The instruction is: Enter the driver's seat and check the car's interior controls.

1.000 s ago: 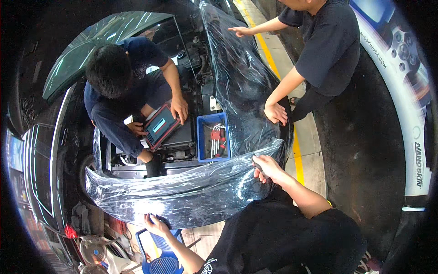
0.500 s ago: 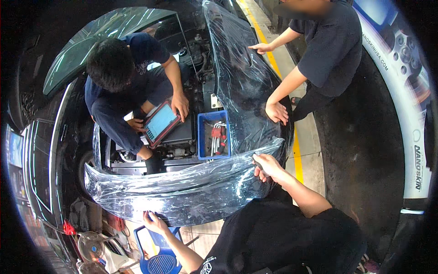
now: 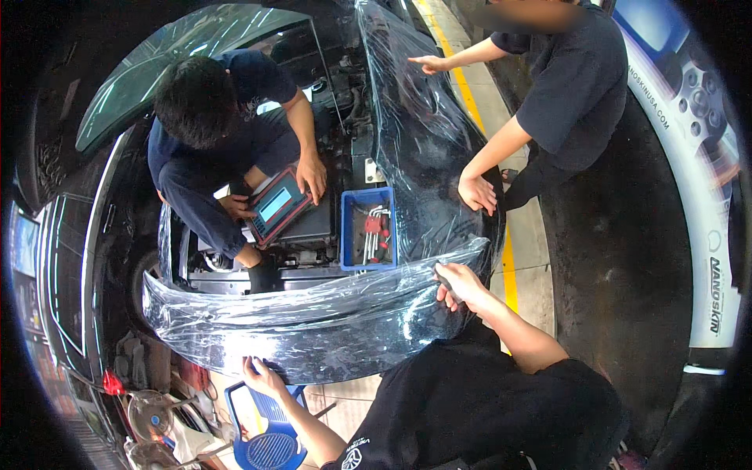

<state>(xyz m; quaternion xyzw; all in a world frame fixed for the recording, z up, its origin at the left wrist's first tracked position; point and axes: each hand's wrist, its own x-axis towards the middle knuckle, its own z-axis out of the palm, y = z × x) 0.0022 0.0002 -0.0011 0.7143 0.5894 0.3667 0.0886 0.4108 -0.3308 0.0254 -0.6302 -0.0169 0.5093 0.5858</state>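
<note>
Clear plastic film (image 3: 337, 313) lies wrinkled over the dark front bumper of a car and continues over its right fender. At the bumper's lower edge, my left hand (image 3: 265, 378) has bent fingers closed on the film's edge. Farther right, my right hand (image 3: 460, 283) rests near the film's upper edge, with thumb and fingers curled together. Something dark shows by that thumb, too small to make out. A blue tray (image 3: 345, 235) of hex keys and red-handled tools (image 3: 376, 227) sits on the engine bay, beyond both hands.
One co-worker (image 3: 196, 102) sits over the engine bay holding a red-edged tablet (image 3: 276, 205). Another person (image 3: 572, 94) stands right, one hand on the film-covered fender, the other pointing. A blue stool (image 3: 274, 450) and fans (image 3: 153, 415) stand low left. A banner (image 3: 705, 235) curves at right.
The standing person's pointing hand has moved left and up over the fender. The tablet screen now shows a smaller bright area. My hands have barely moved; the view has shifted slightly.
</note>
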